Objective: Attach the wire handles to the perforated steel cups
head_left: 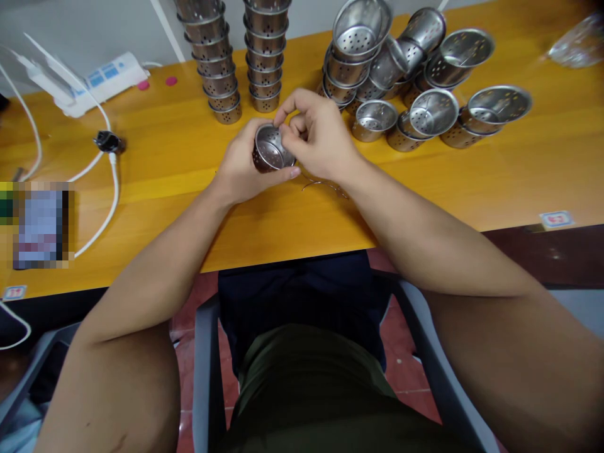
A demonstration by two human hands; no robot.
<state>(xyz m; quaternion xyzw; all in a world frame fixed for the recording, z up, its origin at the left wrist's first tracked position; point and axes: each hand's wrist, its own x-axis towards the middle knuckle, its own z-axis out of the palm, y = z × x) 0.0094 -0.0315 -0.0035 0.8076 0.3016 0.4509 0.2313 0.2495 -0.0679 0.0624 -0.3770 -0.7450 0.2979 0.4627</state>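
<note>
My left hand (240, 165) is wrapped around a small perforated metal cup (270, 153), its mouth tilted up toward me. At the cup's right rim, my right hand (321, 135) is closed in a pinch, thumb and forefinger together. Whatever lies between those fingertips is too small or hidden to make out. Thin wire pieces (325, 184) lie on the table just below my right hand. To the right of that hand stands another small perforated cup (374, 119).
Two tall stacks of perforated cups (219, 85) (265, 69) rise behind my hands. More cups (433, 113) are heaped at the right. A power strip (101, 85), white cables and a blurred-out phone (41, 226) occupy the left. Clear plastic (578, 43) lies far right.
</note>
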